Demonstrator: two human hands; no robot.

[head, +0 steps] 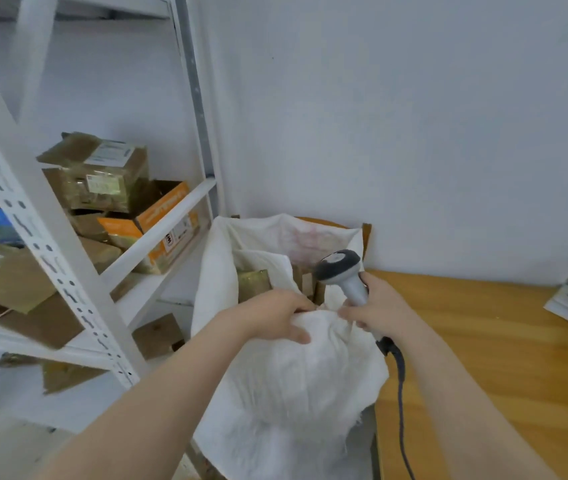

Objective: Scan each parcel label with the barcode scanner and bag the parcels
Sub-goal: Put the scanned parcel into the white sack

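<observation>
Head, scanner [341, 271] in right hand [376, 311], over sack [293, 375]

Materials and finishes, sack and its surroundings

The sack [289, 375] is showing as white woven cloth, rough, matt and creasing softly. The barcode scanner [344, 275] is presenting smooth grey plastic, darker at the head, with a dark smooth cable [401, 393]. The table [500, 358] is showing orange-toned wood grain with a light sheen. The shelving rack [33, 209] is reading as white-painted perforated metal. The parcels [78, 148] are looking like brown cardboard under glossy tape, carrying paper labels [111, 154].
</observation>
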